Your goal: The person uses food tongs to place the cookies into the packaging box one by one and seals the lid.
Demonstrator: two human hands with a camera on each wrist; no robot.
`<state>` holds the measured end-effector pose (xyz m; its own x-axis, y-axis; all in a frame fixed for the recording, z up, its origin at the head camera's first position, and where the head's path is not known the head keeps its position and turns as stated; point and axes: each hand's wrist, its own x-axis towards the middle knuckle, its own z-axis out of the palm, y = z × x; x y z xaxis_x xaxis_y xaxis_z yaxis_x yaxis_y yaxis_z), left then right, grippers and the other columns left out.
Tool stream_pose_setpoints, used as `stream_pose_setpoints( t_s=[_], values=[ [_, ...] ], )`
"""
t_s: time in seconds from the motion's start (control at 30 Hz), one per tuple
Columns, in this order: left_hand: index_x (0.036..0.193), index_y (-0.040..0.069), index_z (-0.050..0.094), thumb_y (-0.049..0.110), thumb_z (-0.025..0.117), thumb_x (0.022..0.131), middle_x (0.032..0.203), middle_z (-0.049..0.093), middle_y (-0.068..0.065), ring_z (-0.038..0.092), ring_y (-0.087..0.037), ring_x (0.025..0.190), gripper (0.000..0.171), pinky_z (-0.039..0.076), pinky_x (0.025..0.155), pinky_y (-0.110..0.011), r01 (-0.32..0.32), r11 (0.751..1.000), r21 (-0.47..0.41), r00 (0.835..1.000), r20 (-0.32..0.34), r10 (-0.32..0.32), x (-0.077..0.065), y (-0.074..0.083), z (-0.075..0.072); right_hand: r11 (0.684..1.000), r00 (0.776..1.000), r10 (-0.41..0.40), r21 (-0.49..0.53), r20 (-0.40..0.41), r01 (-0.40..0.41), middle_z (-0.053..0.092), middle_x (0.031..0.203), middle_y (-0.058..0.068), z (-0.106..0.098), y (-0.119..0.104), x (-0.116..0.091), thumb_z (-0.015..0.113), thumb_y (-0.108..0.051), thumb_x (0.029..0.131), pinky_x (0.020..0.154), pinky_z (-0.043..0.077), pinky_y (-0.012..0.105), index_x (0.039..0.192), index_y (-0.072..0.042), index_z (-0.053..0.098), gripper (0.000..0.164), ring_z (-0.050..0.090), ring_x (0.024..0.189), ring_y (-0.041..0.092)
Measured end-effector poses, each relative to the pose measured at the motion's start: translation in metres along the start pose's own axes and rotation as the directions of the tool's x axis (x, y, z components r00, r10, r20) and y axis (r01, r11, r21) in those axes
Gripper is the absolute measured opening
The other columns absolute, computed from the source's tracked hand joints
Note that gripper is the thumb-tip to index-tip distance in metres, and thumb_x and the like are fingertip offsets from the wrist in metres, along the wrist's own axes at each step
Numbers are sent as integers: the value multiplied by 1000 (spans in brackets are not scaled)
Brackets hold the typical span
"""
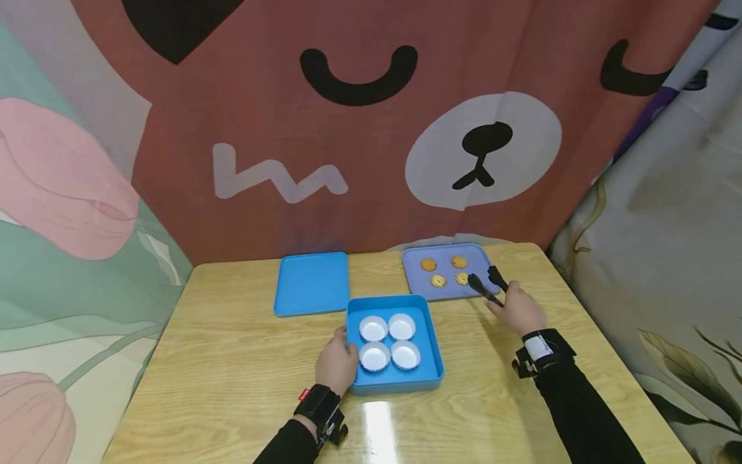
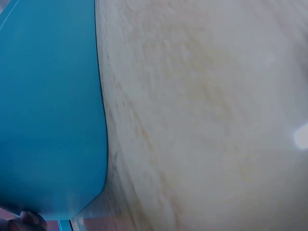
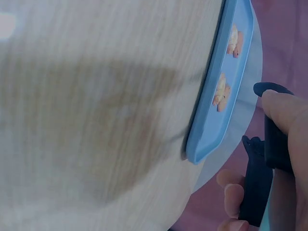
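Note:
My left hand (image 1: 336, 364) grips the left wall of a blue square box (image 1: 400, 388). Four-sided and shallow, the box holds several white fluted baking cups (image 1: 373, 328) set in two rows. In the left wrist view a fingertip (image 2: 30, 219) shows at the box's edge. Black tongs (image 1: 485, 290) are held in my right hand (image 1: 520, 311), their tips spread apart over the near right part of a purple tray (image 1: 418, 283). Several small round cookies (image 1: 429, 265) lie on that tray, the closest one (image 1: 462, 278) right beside a tong tip. Nothing is between the tong tips.
A flat blue lid or tray (image 1: 311, 283) lies at the back, left of the purple tray. Everything stands on a wood-grain table (image 1: 232, 361). A cloth printed with a bear (image 1: 371, 219) hangs along the table's back edge.

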<state>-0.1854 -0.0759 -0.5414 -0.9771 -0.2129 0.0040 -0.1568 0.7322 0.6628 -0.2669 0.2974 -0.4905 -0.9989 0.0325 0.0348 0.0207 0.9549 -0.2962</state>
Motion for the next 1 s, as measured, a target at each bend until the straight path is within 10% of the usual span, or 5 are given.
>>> stream_pose_setpoints(
  t_s=[0.43,1.0],
  values=[
    [125,6,53,21,53,87,94,67,-14,64,-25,69,41,46,52,-38,3,1000,5,999,-37,-2,1,-3,5,994,997,3,-114,71,5,57,96,29,3,-10,36,63,-44,79,58,45,51,119,10,46,69,59,78,43],
    [124,7,53,21,53,87,89,67,-13,62,-23,65,40,43,49,-35,16,1000,10,1000,-26,-16,2,1,3,989,980,19,-146,196,10,59,81,23,15,-8,62,63,-46,79,53,42,44,102,7,54,59,58,69,37]
  ],
)
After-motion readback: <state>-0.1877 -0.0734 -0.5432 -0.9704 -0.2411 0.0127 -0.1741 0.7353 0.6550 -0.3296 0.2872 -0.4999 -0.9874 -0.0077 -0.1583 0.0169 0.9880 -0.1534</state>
